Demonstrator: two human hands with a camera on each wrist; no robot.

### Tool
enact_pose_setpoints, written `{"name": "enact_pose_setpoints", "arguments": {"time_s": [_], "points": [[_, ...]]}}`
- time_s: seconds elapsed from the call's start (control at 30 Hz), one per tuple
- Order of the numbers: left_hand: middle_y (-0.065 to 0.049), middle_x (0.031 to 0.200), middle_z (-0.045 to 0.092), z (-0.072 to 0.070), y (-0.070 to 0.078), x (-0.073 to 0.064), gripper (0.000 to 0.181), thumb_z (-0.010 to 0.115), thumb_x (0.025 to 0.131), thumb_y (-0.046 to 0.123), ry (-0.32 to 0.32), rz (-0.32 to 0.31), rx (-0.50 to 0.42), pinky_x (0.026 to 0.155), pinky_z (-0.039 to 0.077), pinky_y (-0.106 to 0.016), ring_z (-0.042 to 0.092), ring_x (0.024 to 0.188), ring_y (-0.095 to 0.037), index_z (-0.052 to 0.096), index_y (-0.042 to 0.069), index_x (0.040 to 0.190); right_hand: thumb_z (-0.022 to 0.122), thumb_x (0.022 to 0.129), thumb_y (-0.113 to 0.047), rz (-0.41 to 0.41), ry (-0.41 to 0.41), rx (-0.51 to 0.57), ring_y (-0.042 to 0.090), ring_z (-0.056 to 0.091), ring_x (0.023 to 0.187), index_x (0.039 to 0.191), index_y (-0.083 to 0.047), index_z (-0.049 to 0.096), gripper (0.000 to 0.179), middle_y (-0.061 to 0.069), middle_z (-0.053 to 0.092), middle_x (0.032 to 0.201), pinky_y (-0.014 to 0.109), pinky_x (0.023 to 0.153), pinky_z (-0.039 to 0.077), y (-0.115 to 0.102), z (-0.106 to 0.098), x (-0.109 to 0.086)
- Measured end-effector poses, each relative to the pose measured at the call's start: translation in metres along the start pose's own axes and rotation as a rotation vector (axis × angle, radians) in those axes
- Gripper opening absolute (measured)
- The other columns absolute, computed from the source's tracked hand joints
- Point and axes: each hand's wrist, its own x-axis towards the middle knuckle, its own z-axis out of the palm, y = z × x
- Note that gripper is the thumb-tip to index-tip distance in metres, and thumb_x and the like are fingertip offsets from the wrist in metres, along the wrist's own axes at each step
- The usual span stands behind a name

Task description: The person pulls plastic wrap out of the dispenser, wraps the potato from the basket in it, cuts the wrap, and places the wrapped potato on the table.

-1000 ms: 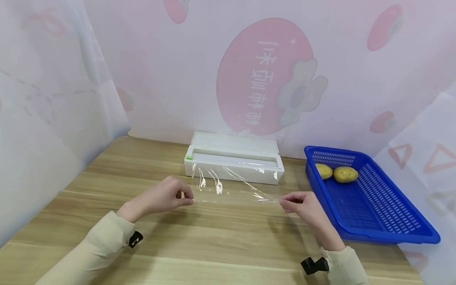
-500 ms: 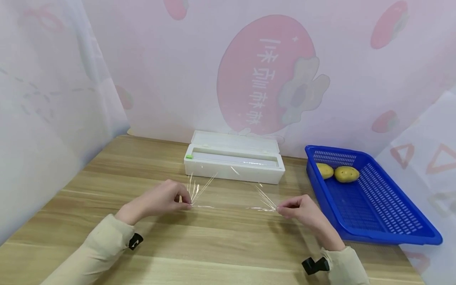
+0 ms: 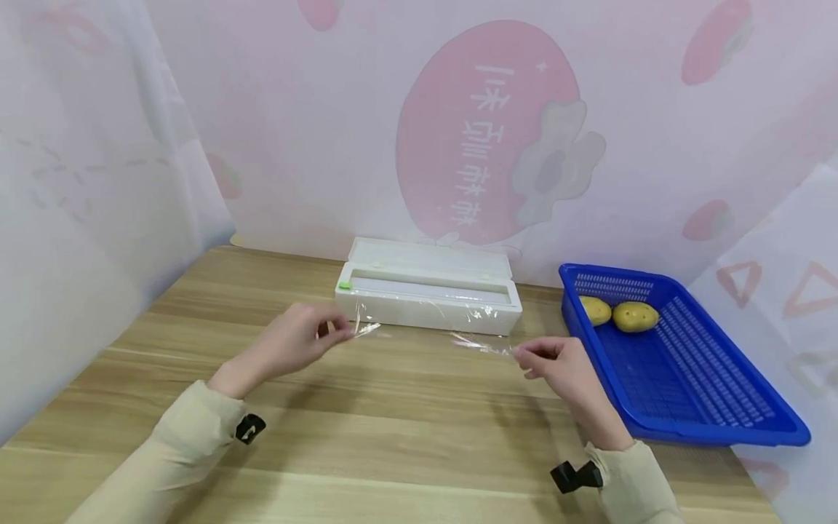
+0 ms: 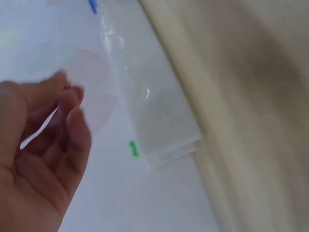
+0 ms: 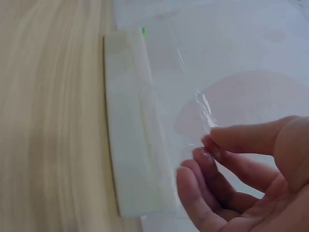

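Note:
Clear plastic wrap [image 3: 481,343] stretches from a white dispenser box [image 3: 428,311] at the back of the table toward both hands. My left hand [image 3: 297,340] pinches its left corner between thumb and fingertips, just in front of the box's left end. At the right corner my right hand [image 3: 556,367] pinches the film, thumb against index finger. The box lid stands raised at the back, and a white roll shows in the slot. A green cutter tab [image 3: 345,286] sits at the slot's left end. In the right wrist view the film [image 5: 206,108] glints at my fingertips.
A blue plastic basket [image 3: 700,437] stands at the right, close to my right forearm. Two yellow potatoes [image 3: 635,317] lie at its far left corner. A pale printed curtain [image 3: 294,145] rises behind the wooden table [image 3: 393,451].
Both hands first drew the film slightly toward me and down, then rose and moved back toward the box. The film's front edge now hangs slacker. The box and basket stay put.

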Motion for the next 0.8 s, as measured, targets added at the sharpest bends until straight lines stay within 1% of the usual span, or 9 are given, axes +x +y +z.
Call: {"name": "enact_pose_setpoints", "arguments": {"time_s": [0.1,0.23,0.27,0.33,0.43,0.53,0.67,0.8], "points": [[0.008,0.076,0.063,-0.014,0.005,0.016,0.004,0.071,0.092,0.01,0.153,0.047,0.053,0.053,0.046,-0.026,0.053,0.061,-0.006,0.071,0.009,0.089,0.071,0.093,-0.013,-0.041,0.084,0.045,0.024,0.064,0.076,0.103,0.007,0.072,0.022,0.015,0.068,0.086,0.034,0.068,0.057,-0.014,-0.001,0.008],[0.002,0.074,0.063,-0.033,0.013,0.041,0.003,0.07,0.092,0.006,0.336,0.109,0.107,0.051,0.043,-0.027,0.05,0.057,-0.008,0.07,0.005,0.089,0.072,0.092,-0.02,-0.105,0.173,0.122,0.022,0.065,0.074,0.105,0.005,0.071,0.028,0.015,0.068,0.087,0.032,0.067,0.057,-0.034,-0.004,0.019],[0.001,0.075,0.064,-0.037,0.014,0.046,0.002,0.071,0.091,0.004,0.371,0.119,0.119,0.051,0.042,-0.027,0.05,0.056,-0.008,0.07,0.004,0.089,0.072,0.092,-0.02,-0.125,0.191,0.141,0.023,0.065,0.073,0.105,0.006,0.071,0.028,0.016,0.069,0.087,0.032,0.067,0.057,-0.038,-0.005,0.021],[-0.001,0.074,0.064,-0.045,0.017,0.056,0.002,0.07,0.091,0.003,0.419,0.136,0.135,0.051,0.04,-0.028,0.048,0.055,-0.01,0.07,0.004,0.089,0.071,0.093,-0.019,-0.17,0.222,0.172,0.023,0.067,0.072,0.104,0.006,0.071,0.027,0.019,0.069,0.087,0.033,0.067,0.057,-0.047,-0.006,0.026],[-0.003,0.076,0.064,-0.052,0.019,0.067,0.003,0.07,0.092,0.004,0.446,0.143,0.158,0.052,0.038,-0.029,0.045,0.056,-0.012,0.07,0.003,0.09,0.07,0.093,-0.015,-0.232,0.266,0.211,0.025,0.069,0.073,0.102,0.005,0.071,0.022,0.023,0.069,0.088,0.034,0.07,0.057,-0.057,-0.008,0.032],[-0.005,0.077,0.063,-0.057,0.019,0.076,0.006,0.068,0.093,0.005,0.453,0.133,0.172,0.053,0.037,-0.03,0.044,0.057,-0.014,0.069,0.001,0.09,0.071,0.092,-0.014,-0.269,0.312,0.238,0.025,0.071,0.074,0.101,0.004,0.072,0.02,0.02,0.071,0.086,0.032,0.073,0.057,-0.063,-0.01,0.039],[-0.008,0.08,0.065,-0.062,0.018,0.086,0.007,0.069,0.093,0.006,0.475,0.116,0.174,0.055,0.038,-0.03,0.045,0.057,-0.016,0.069,-0.001,0.09,0.074,0.09,-0.017,-0.268,0.349,0.274,0.021,0.071,0.078,0.101,0.004,0.073,0.024,0.014,0.072,0.087,0.028,0.076,0.055,-0.07,-0.011,0.048],[-0.009,0.082,0.065,-0.068,0.02,0.094,0.008,0.068,0.093,0.006,0.484,0.101,0.168,0.056,0.037,-0.031,0.046,0.059,-0.018,0.069,-0.002,0.09,0.074,0.089,-0.013,-0.282,0.356,0.326,0.021,0.071,0.079,0.103,0.008,0.072,0.025,0.014,0.073,0.088,0.027,0.078,0.054,-0.08,-0.014,0.054]]}}
